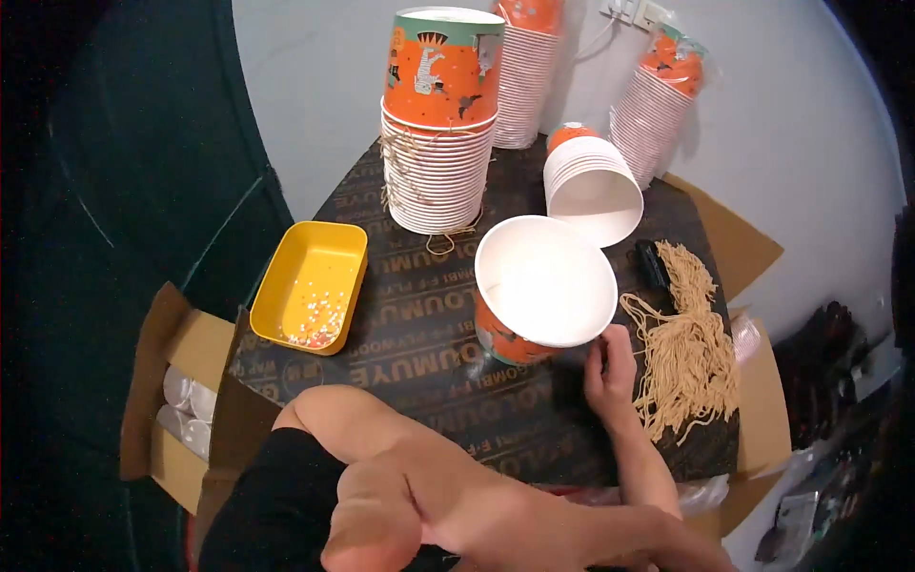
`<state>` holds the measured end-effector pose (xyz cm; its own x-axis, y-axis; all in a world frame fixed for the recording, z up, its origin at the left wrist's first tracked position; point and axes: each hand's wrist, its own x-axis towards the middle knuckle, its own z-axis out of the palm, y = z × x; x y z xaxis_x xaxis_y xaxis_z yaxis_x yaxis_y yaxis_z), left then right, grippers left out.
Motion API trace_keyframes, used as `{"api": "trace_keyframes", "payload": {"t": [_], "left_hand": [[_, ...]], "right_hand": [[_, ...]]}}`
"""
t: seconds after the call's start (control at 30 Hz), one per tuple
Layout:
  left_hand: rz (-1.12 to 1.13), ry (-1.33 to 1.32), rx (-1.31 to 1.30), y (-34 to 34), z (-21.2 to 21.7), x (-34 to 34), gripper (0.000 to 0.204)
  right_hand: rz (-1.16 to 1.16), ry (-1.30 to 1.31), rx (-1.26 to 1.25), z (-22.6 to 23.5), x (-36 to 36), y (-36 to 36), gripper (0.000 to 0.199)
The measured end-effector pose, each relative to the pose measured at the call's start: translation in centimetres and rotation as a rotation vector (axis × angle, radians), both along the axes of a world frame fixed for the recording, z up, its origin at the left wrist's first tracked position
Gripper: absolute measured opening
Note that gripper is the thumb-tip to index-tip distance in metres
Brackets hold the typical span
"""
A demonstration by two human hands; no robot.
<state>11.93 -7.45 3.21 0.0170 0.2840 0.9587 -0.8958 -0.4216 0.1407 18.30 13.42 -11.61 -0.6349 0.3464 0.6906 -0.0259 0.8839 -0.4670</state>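
My right hand [613, 370] rests at the lower right side of an orange and green paper tub [515, 334], its fingers curled and pressed together. What the fingers hold, if anything, is hidden. The tub stands upright with its white inside facing up. Just right of this hand lies a bundle of beige strings [688, 367], some strands loose and looped toward the tub. My left hand does not show. Bare bent limbs [477, 486] fill the lower foreground, with black cloth at their left.
Behind stands a tall tub stack [438, 162] with strings hanging at its side. A tub stack [596, 195] lies tipped; wrapped stacks [653, 114] lean on the wall. A yellow tray [310, 286] holds small pale bits. An open cardboard box [181, 381] sits left, below the dark table.
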Motion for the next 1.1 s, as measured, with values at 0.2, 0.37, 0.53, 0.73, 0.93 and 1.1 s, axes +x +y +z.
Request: {"api": "trace_keyframes", "payload": {"t": [0.2, 0.37, 0.53, 0.73, 0.93, 1.1], "left_hand": [[-0.012, 0.062, -0.065, 0.4, -0.5, -1.0, 0.115], [0.093, 0.155, -0.282, 0.3, -0.1, -1.4, 0.081], [0.540, 0.507, -0.532, 0.5, 2.2, -5.5, 0.010], [1.596, 0.948, -0.440, 1.9, 0.5, -10.4, 0.019], [1.666, 1.558, -0.288, 1.6, -0.9, -13.6, 0.035], [1.714, 1.648, -0.317, 1.9, -3.5, -14.7, 0.013]], "right_hand": [[0.010, -0.006, -0.003, 0.1, -0.1, -0.3, 0.030], [-0.022, -0.014, 0.027, -0.4, -0.3, 0.1, 0.029], [-0.052, 0.001, -0.463, -5.9, 1.7, 4.6, 0.031], [-0.224, 0.103, -0.050, 0.3, 0.9, 3.2, 0.027], [-0.442, 0.122, -0.249, 1.4, 4.2, 7.7, 0.013], [-0.092, -0.188, -0.085, 2.2, 5.3, 8.6, 0.006]]}}
